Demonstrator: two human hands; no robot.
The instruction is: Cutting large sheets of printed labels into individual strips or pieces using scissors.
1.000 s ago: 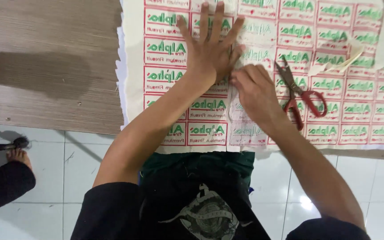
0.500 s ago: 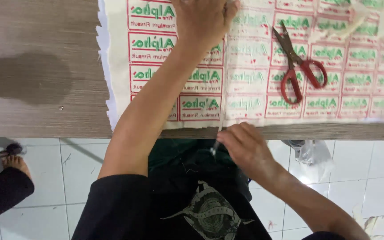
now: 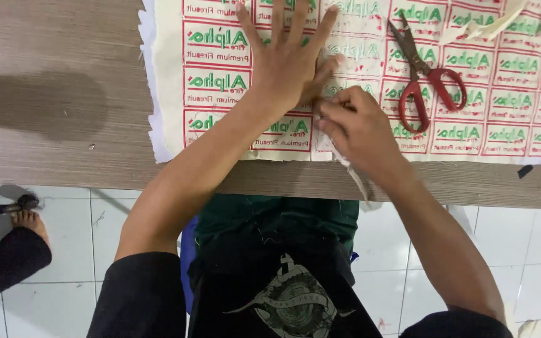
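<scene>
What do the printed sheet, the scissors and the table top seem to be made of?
Printed sheet: probably thin cloth or fibrous paper, matte cream; its edges are ragged.
Scissors: dull grey metal blades and glossy red handles, likely plastic.
Table top: wood-grain surface, matte grey-brown; possibly laminate rather than solid wood.

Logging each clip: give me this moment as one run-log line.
left hand: flat on label sheet | right hand: pinching thin strip at sheet's near edge | scissors: lying on sheet, untouched | table: wood

Red-handled scissors (image 3: pixel 430 84) lying open, wooden tabletop (image 3: pixel 57 94), white tiled floor (image 3: pixel 82 250), another person's bare foot (image 3: pixel 29 222)
</scene>
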